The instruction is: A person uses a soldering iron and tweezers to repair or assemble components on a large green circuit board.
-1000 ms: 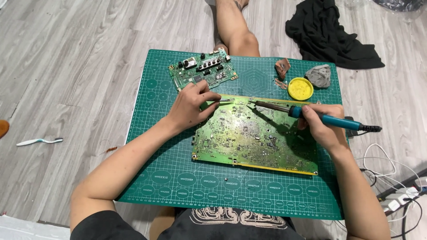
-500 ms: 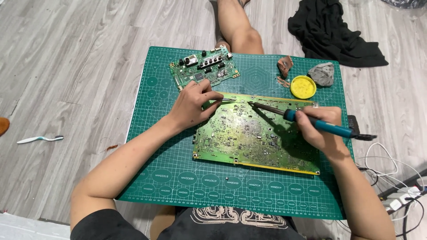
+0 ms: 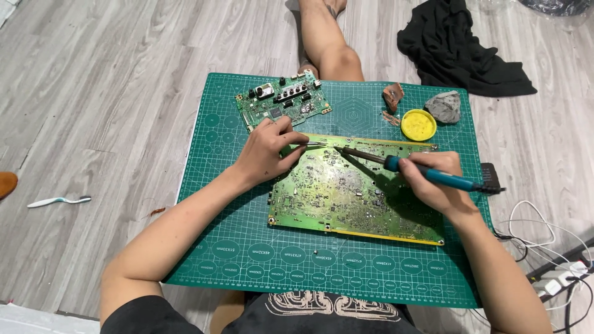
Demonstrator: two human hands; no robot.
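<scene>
The person sits on the floor with a green cutting mat (image 3: 235,260) spread before them, and both hands work over a large green circuit board (image 3: 346,198) lying flat on it. The right hand (image 3: 433,182) is closed around the blue handle of a soldering iron (image 3: 421,172), held like a pen, its dark tip slanting down toward the upper edge of the board. The left hand (image 3: 266,151) has its fingers pinched shut on a pair of tweezers (image 3: 309,145), whose points reach toward the iron's tip; the two tips sit very near each other, though I cannot tell whether they touch. The heel of the left hand lies at the board's left edge. Just beyond the left hand lies a smaller circuit board (image 3: 281,105) with black parts along its top. Beyond the right hand sit a round yellow tin (image 3: 418,125), a grey lump (image 3: 444,106) and a small brown piece (image 3: 392,96), all on the mat. Farther off on the wooden floor lies a crumpled black cloth (image 3: 458,49). Well to the outside of the left arm, a white toothbrush (image 3: 59,201) rests on the floor. White cables (image 3: 544,241) trail on the floor beside the right forearm.
</scene>
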